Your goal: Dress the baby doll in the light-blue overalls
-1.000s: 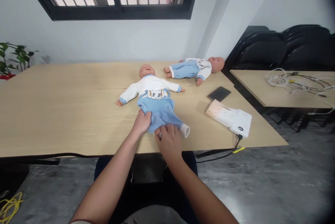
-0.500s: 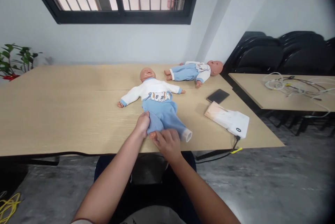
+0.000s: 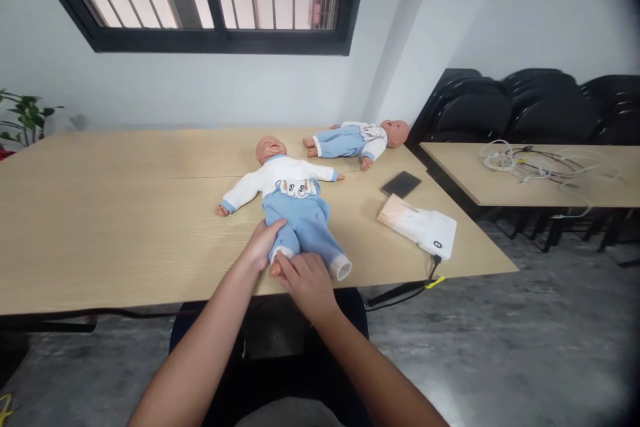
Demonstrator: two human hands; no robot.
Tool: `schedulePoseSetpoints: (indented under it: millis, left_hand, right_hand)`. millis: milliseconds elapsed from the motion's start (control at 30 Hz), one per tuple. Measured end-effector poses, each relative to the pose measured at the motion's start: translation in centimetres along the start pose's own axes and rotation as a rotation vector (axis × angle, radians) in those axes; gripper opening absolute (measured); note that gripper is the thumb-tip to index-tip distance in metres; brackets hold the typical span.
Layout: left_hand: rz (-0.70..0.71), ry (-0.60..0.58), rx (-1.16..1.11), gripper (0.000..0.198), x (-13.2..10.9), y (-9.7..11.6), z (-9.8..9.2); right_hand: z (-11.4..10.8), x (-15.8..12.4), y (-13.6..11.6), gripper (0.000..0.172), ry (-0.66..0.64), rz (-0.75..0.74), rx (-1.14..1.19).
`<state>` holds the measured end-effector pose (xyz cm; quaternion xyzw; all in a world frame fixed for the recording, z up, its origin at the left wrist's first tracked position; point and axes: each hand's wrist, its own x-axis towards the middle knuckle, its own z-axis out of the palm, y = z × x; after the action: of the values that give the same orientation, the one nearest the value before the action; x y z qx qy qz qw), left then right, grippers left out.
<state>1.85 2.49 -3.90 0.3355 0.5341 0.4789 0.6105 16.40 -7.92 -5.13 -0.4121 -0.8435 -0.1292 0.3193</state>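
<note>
A baby doll (image 3: 273, 174) lies on its back, head toward the wall, in a white top with blue cuffs. Blue trousers (image 3: 313, 217) with white cuffs cover its lower body, and a cartoon-face flap (image 3: 299, 188) lies at the waist. My left hand (image 3: 264, 240) is closed around the trouser leg on the left. At that leg's end, my right hand (image 3: 307, 280) has its fingers bent at the white cuff (image 3: 283, 252), beside the doll's bare foot (image 3: 275, 270). No foot shows at the other leg's cuff (image 3: 342, 268).
Behind lies a second dressed doll (image 3: 345, 140). To the right are a black phone (image 3: 401, 184) and a white device (image 3: 423, 226) with a cable. The wooden table (image 3: 125, 227) ends close to my body. A side table (image 3: 450, 174) holds coiled cables; folded black chairs (image 3: 470, 107) stand behind.
The left trouser leg's white cuff now shows above the foot, where blue cloth and my fingers were before. My left hand's thumb now lies over the leg. The whole view has shifted slightly.
</note>
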Motion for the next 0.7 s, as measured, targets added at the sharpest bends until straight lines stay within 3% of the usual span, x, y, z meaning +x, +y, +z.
schedulePoseSetpoints:
  millis: [67,133,267,333,367,467,567,633,700]
  left_hand:
    - [0.063,0.057,0.118,0.049,-0.6,0.0,-1.4]
    - [0.169,0.154,0.292,0.057,-0.8,0.5,-2.7]
    - [0.471,0.338,0.66,0.07,-2.5,1.9,-3.1]
    - [0.605,0.317,0.702,0.064,-4.8,2.0,-1.7]
    - [0.616,0.242,0.671,0.059,-6.1,1.7,-0.7]
    - [0.388,0.002,0.462,0.059,-10.0,-0.2,2.6]
    - [0.025,-0.026,0.078,0.074,-11.3,-2.2,4.8]
    - [-0.115,-0.004,-0.158,0.066,-10.6,-2.8,5.3]
    - [-0.167,0.035,-0.284,0.048,-9.1,-2.7,5.3]
  right_hand:
    - [-1.5,0.5,0.4,0.037,-0.096,-0.062,0.111]
    - [-2.9,0.9,2.2,0.032,-0.101,-0.023,0.228]
    - [-3.1,2.2,8.5,0.037,-0.036,0.503,0.488]
    - [-1.5,3.5,11.6,0.037,-0.051,0.661,0.577]
    - [-0.5,4.2,12.8,0.037,-0.065,0.693,0.618]
    - [2.7,6.6,15.0,0.037,-0.071,0.727,0.669]
    - [4.8,8.8,15.5,0.03,-0.066,0.695,0.608]
    - [5.2,9.8,15.3,0.022,-0.175,0.687,0.616]
    - [5.1,10.4,15.0,0.019,-0.237,0.731,0.621]
